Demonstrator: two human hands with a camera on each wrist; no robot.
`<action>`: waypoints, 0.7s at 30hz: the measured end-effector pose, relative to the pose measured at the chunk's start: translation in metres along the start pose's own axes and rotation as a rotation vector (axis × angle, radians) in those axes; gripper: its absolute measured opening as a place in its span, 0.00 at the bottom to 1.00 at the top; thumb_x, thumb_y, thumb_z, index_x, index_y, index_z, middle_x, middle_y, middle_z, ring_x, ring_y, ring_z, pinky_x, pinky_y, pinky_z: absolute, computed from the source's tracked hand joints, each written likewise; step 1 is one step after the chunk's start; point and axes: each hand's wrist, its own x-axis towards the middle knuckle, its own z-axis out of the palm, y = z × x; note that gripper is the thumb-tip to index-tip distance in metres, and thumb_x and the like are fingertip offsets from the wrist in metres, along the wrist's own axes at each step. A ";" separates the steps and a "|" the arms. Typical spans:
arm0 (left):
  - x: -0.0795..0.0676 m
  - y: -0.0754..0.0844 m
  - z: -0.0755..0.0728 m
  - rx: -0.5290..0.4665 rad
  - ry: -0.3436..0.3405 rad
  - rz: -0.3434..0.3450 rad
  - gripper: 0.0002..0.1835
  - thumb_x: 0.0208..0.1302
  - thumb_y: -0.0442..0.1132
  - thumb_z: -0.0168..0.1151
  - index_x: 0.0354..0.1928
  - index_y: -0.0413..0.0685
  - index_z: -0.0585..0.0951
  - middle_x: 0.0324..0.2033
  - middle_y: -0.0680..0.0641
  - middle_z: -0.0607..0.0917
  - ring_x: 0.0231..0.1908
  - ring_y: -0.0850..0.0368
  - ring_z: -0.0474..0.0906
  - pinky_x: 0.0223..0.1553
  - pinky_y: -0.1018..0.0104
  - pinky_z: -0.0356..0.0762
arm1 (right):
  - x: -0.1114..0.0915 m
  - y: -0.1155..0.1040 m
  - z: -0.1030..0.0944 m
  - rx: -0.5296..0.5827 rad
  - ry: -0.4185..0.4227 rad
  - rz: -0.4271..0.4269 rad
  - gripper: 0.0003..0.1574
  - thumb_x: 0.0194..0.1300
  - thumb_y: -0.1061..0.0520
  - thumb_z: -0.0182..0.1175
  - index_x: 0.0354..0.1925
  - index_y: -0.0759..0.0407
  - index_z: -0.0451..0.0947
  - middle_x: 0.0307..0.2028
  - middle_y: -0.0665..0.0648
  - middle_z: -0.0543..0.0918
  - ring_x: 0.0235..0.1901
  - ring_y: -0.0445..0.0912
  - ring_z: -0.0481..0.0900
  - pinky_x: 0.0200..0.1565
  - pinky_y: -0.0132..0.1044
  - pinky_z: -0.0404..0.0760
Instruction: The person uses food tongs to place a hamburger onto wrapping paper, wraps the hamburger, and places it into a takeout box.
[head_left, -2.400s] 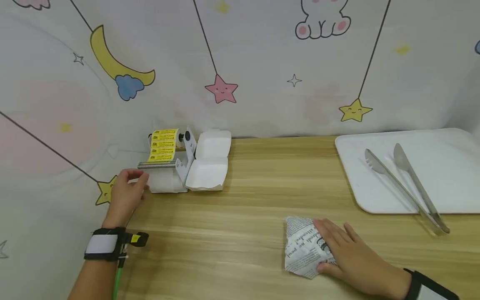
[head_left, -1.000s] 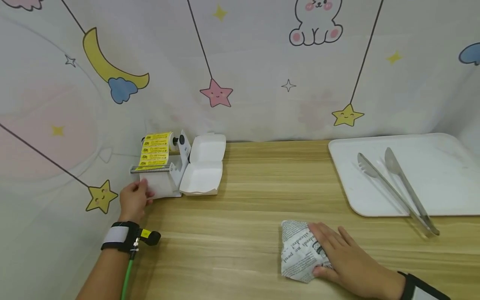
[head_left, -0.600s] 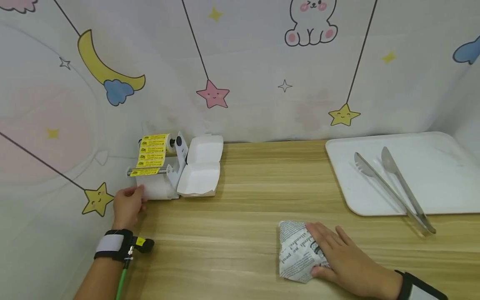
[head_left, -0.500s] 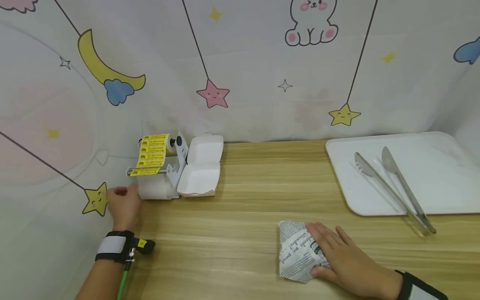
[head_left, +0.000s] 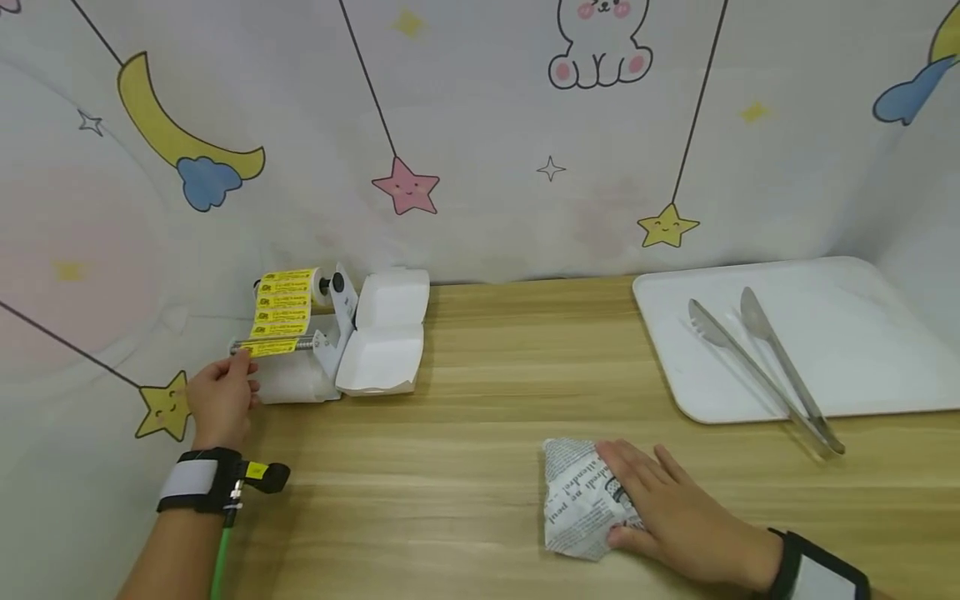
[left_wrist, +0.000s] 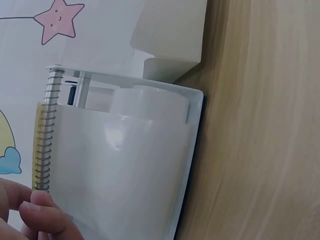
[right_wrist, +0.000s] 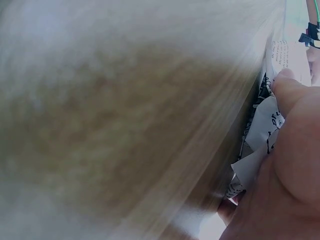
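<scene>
My left hand (head_left: 222,398) is at the label dispenser (head_left: 327,353) at the back left. Its thumb and index finger pinch the near left end of a yellow printed label (head_left: 272,347) that sticks out over the spring-wound bar. In the left wrist view the fingertips (left_wrist: 40,200) meet at the lower end of that bar (left_wrist: 45,135), beside the white backing paper (left_wrist: 115,160). My right hand (head_left: 678,517) rests with extended fingers over the right part of a packet wrapped in newsprint paper (head_left: 577,500), which lies on the table. The packet's folded paper edges (right_wrist: 262,125) show under the palm.
An open white takeaway box (head_left: 382,354) stands against the dispenser's right side. On the right lies a white tray (head_left: 885,333) with metal tongs (head_left: 787,375) across its front edge. A printed cloth backdrop (head_left: 487,125) rises behind the wooden table (head_left: 405,483).
The label strip has advanced past the bar. My left hand pulled the backing paper, let it go, and moved up to the label's end. The right hand stays on the packet; the head view shifted slightly.
</scene>
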 end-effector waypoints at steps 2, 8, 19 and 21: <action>-0.002 0.003 -0.002 -0.051 0.016 -0.001 0.15 0.66 0.53 0.54 0.46 0.51 0.75 0.34 0.54 0.77 0.22 0.65 0.70 0.14 0.77 0.70 | 0.002 0.000 0.000 0.005 -0.013 -0.001 0.56 0.63 0.31 0.50 0.75 0.63 0.46 0.71 0.63 0.59 0.69 0.56 0.57 0.63 0.62 0.53; -0.024 0.014 0.004 -0.212 0.083 0.166 0.10 0.65 0.49 0.58 0.38 0.51 0.75 0.30 0.53 0.78 0.18 0.64 0.68 0.10 0.79 0.64 | 0.001 0.001 -0.001 0.000 -0.031 0.005 0.57 0.63 0.30 0.49 0.74 0.64 0.46 0.71 0.64 0.60 0.69 0.57 0.57 0.62 0.64 0.54; -0.159 0.050 0.041 -0.350 -1.116 0.790 0.07 0.69 0.24 0.46 0.39 0.38 0.74 0.34 0.47 0.77 0.31 0.58 0.75 0.33 0.70 0.79 | 0.000 0.001 -0.005 0.025 -0.081 0.025 0.57 0.64 0.30 0.47 0.75 0.64 0.44 0.72 0.65 0.57 0.70 0.57 0.54 0.64 0.64 0.51; -0.189 0.040 0.066 -0.291 -1.344 0.844 0.08 0.67 0.23 0.47 0.39 0.38 0.75 0.35 0.46 0.79 0.36 0.58 0.77 0.39 0.64 0.80 | 0.001 0.001 -0.005 0.034 -0.094 0.031 0.57 0.64 0.30 0.46 0.75 0.63 0.44 0.72 0.65 0.56 0.70 0.57 0.53 0.65 0.64 0.50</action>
